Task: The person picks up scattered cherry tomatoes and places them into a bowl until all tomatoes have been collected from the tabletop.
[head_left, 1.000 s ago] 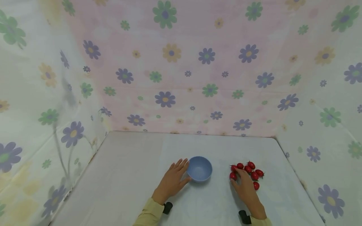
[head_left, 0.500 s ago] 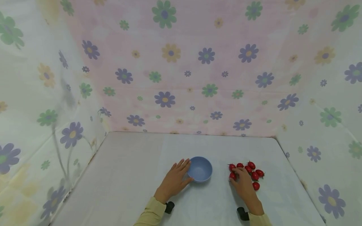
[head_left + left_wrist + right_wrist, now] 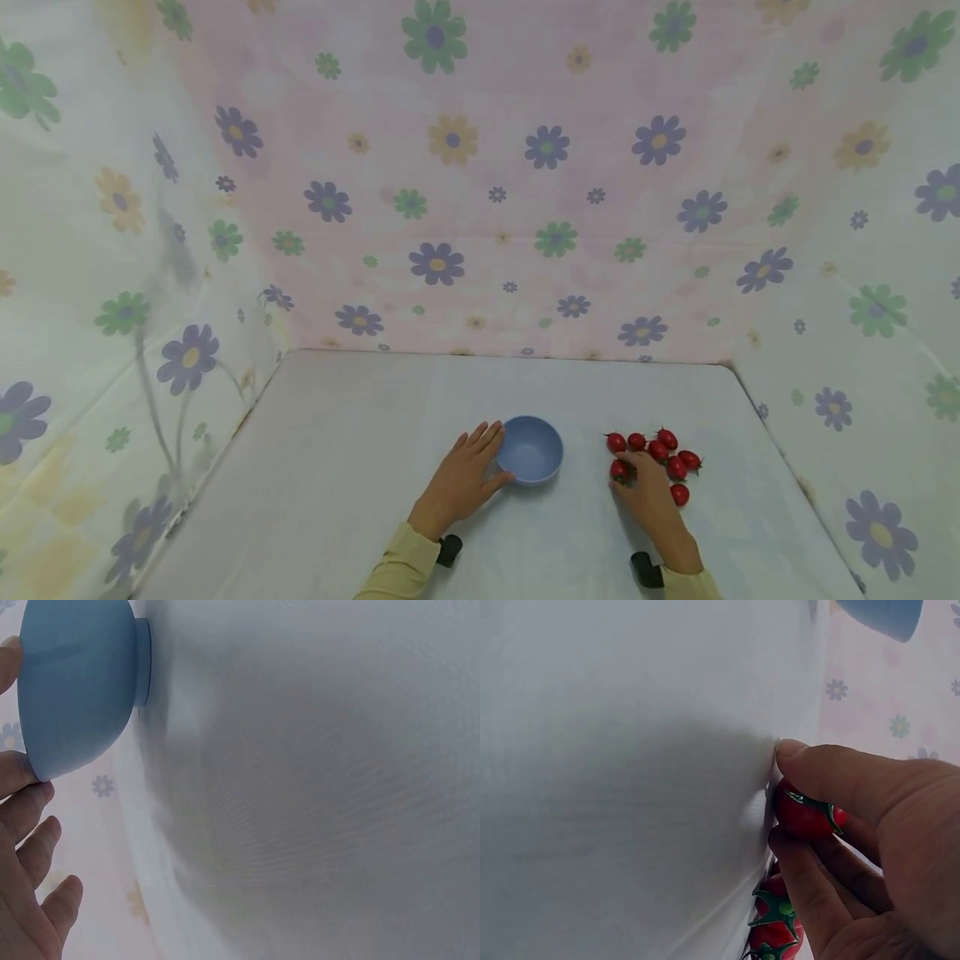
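Observation:
A small light-blue bowl [image 3: 529, 454] stands upright on the white table. My left hand [image 3: 462, 482] is at its left side, thumb and fingertips touching the rim, the other fingers extended. To the right, my right hand [image 3: 651, 498] pinches a red cherry tomato [image 3: 801, 813] with a green calyx between thumb and fingers, low at the tabletop. Several more cherry tomatoes [image 3: 658, 451] lie loosely clustered just beyond and beside that hand. In the right wrist view, other tomatoes [image 3: 772, 911] show below the fingers, partly hidden by them.
Flower-patterned cloth walls [image 3: 495, 167] enclose the table [image 3: 360, 433] at the back and both sides. A dark wrist-worn device [image 3: 449, 551] sits under the left wrist, and a similar device [image 3: 646, 570] is by the right wrist.
The front-left tomato has turned and shifted slightly right between my right fingers, after those fingers drew back from the tomato behind it. My left hand has moved slightly right.

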Motion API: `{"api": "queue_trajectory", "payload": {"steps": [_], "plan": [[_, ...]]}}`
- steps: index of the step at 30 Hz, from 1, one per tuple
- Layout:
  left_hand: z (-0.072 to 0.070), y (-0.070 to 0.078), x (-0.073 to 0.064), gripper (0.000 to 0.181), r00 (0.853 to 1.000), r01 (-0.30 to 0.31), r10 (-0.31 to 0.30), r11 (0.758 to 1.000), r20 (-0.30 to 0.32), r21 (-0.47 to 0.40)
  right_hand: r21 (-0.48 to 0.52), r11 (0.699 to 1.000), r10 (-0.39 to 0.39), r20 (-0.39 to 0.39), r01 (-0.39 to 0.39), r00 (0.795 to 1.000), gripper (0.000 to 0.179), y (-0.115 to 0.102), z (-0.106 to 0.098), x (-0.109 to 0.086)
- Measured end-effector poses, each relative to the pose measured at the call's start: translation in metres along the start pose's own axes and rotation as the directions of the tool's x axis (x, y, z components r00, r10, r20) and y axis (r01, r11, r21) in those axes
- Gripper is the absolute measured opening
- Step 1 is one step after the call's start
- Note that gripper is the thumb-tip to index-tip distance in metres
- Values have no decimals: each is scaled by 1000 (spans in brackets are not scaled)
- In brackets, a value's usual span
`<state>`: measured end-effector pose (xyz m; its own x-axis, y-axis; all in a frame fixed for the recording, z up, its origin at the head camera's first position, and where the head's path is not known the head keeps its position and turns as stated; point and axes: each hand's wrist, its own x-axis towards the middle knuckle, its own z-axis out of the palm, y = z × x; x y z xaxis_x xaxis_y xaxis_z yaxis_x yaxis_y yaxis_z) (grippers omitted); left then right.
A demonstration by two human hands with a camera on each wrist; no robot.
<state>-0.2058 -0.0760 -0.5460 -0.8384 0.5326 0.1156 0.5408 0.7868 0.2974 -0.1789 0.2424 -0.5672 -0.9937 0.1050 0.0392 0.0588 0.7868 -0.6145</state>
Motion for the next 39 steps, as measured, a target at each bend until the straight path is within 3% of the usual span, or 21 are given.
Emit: {"api": "queue_trajectory", "payload": {"steps": [11,18,25,34,39], "plan": [[3,0,0,75,1000,-11,11,1000,-12,-3,-5,1000,-17,7,17,1000,51,-3,-3,-1],[4,0,1,75,1000,0,0,1000,-2,23,6,1000,-21,-17,21,1000,52,-1,1,0],[2,0,1,75,999,-17,18,1000,-31,15,14,998,-61,-49,62,997,50,-6,1,-1],[2,1,1,75,1000,3,-4,1000,-24,-6,40,999,-23,2,23,1000,51,-17,1,-3],[2,1,0,76,1000,7,-8,1000,-17,-20,70,997,-37,-6,37,999,50,-20,3,-4]]}}
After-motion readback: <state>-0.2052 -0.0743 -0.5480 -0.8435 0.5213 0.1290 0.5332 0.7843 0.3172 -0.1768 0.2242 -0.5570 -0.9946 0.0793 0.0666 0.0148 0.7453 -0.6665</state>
